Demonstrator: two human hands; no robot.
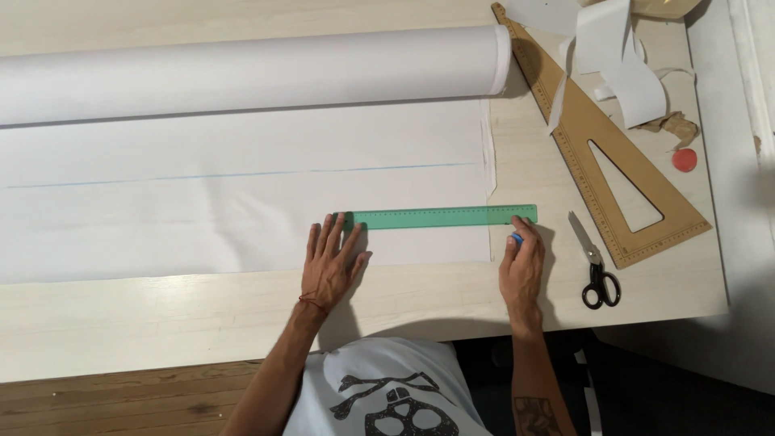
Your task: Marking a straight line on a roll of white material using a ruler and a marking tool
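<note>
Seen from above, a person's left hand [329,260] lies flat with fingers spread on the left end of a green ruler [441,216], pinning it across the lower part of a sheet of white fabric [242,202] unrolled from a bolt [250,73] on a pale wooden table [202,315]. The right hand [522,270] pinches a small blue piece of chalk [516,237] just below the ruler's right end, at the fabric's edge. To the right lie black-handled scissors [596,265], a wooden triangular set square [601,153], white fabric strips [622,56] and a small red disc [684,159].
</note>
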